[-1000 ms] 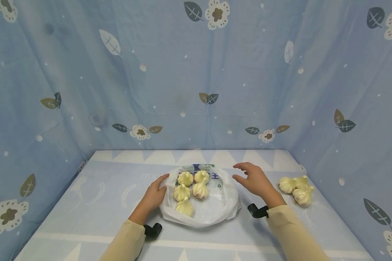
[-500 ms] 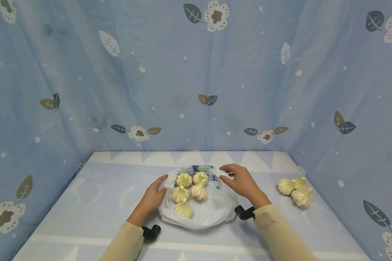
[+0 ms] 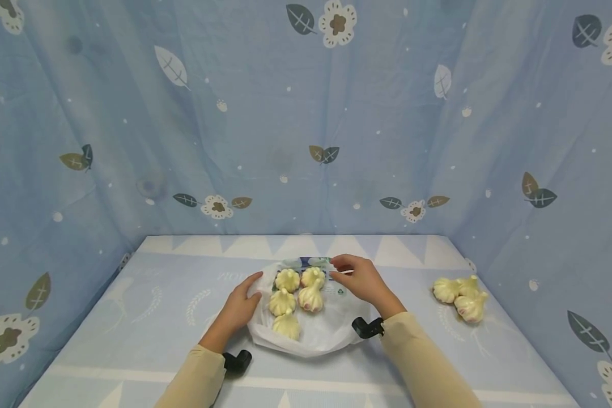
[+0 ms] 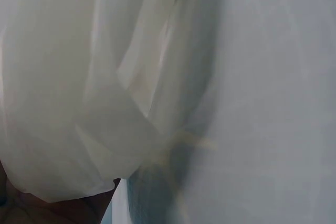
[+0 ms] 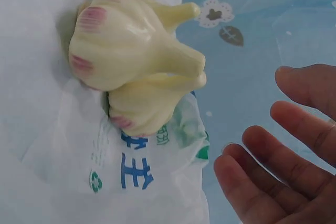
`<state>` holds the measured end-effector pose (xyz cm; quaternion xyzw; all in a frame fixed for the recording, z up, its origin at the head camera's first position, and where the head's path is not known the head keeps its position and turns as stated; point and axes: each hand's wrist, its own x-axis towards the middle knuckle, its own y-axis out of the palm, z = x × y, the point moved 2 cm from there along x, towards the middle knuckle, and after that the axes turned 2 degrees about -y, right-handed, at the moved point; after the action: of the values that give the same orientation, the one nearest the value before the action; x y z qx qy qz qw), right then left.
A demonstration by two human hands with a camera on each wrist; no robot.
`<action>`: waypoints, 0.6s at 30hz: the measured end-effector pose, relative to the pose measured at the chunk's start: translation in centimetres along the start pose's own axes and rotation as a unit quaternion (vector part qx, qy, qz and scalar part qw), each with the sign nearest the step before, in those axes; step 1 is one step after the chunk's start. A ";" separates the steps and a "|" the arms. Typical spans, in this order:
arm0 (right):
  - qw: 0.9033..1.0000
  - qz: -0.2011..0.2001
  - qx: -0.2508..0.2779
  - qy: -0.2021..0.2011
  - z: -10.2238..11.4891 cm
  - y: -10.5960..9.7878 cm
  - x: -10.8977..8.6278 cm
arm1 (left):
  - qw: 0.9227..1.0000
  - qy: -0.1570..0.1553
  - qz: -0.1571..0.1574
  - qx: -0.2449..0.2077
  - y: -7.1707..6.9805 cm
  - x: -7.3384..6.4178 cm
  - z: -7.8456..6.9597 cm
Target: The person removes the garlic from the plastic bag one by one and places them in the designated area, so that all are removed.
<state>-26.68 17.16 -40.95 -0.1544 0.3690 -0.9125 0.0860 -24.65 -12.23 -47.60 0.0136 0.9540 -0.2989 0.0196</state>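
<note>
A white plastic bag [image 3: 326, 331] lies flat on the blue table with several garlic bulbs [image 3: 296, 297] on it. My left hand [image 3: 242, 303] rests on the bag's left edge; in the left wrist view only white bag film [image 4: 105, 87] shows. My right hand [image 3: 357, 277] hovers over the bag's far right part, fingers loosely spread and holding nothing. The right wrist view has its fingers [image 5: 283, 166] just right of two garlic bulbs [image 5: 131, 51] and the bag's blue print [image 5: 134, 169].
Three more garlic bulbs [image 3: 461, 294] lie in a cluster at the table's right side near the cloth wall. Blue flowered cloth [image 3: 306, 124] closes off the back and both sides. Bare table [image 3: 158, 306] stretches left of the bag.
My right hand has moved left from beside the bag to above its far right part, close to the garlic. The left hand has stayed on the bag's edge.
</note>
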 end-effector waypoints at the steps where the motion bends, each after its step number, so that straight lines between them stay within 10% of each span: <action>1: 1.000 0.004 0.003 0.008 0.0 0.1 0.1 | 1.000 0.000 0.000 0.000 0.0 -0.1 0.0; 18: 0.993 0.066 0.070 0.063 -0.8 2.1 0.2 | 1.000 -0.005 -0.010 -0.003 0.6 -1.4 -0.7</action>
<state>-27.10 16.10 -42.95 -0.0655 0.3185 -0.9362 0.1332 -23.27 -11.40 -47.27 0.0024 0.9550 -0.2959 0.0216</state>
